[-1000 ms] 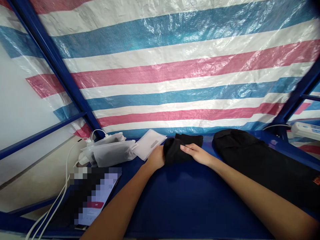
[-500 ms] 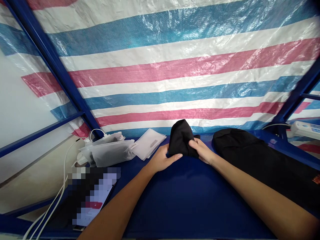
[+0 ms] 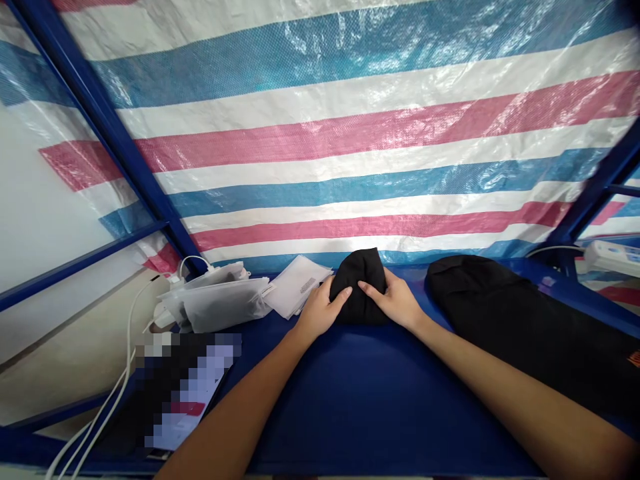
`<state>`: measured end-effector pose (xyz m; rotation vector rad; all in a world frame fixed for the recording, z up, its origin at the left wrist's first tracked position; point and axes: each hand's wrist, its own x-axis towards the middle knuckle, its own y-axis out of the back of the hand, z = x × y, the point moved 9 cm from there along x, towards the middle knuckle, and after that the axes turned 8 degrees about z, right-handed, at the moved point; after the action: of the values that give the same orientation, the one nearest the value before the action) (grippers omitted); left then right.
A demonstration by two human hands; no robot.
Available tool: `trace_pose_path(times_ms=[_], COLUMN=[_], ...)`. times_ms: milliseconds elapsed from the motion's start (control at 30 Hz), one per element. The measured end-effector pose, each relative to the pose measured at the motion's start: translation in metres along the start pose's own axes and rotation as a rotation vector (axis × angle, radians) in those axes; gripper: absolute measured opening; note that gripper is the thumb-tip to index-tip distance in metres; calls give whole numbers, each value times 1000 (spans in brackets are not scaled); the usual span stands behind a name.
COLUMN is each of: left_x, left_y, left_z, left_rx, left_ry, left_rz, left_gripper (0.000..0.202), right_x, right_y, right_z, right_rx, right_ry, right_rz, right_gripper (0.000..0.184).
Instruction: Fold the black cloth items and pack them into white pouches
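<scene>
**Open middle, crowded edges**

The blue tabletop [image 3: 370, 400] lay bare across the lower centre of the frame, crossed only by the two forearms. At the centre back the left hand [image 3: 317, 310] and right hand [image 3: 395, 303] clasped a black cloth bundle [image 3: 360, 283] from both sides. It sat close against the striped tarp [image 3: 350, 153], which walled off the whole upper frame. A long black bag [image 3: 525, 327] filled the right side. At centre left, white pouches [image 3: 220, 303] and flat white packets [image 3: 297, 287] crowded the back corner. A phone [image 3: 187, 390] and white cables [image 3: 115, 393] took the lower left. A blue frame post [image 3: 100, 120] slanted across the upper left.
</scene>
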<state>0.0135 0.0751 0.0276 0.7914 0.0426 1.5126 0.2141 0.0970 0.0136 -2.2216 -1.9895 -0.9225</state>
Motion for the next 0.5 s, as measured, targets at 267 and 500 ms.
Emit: trace_pose_path(times_ms=[267,500], left_x=[-2,0], left_y=[-3,-7], left_z=[-14,-12], left_rx=[77,206], left_ry=[8,-49], left_rz=[21,12], left_gripper=[69,51], right_x=[3,8], right_y=[-4,2], right_z=[3,18], right_rx=[28,-16], right_ry=[-31,-25], right_rz=[-108,14], right_gripper=[50,84])
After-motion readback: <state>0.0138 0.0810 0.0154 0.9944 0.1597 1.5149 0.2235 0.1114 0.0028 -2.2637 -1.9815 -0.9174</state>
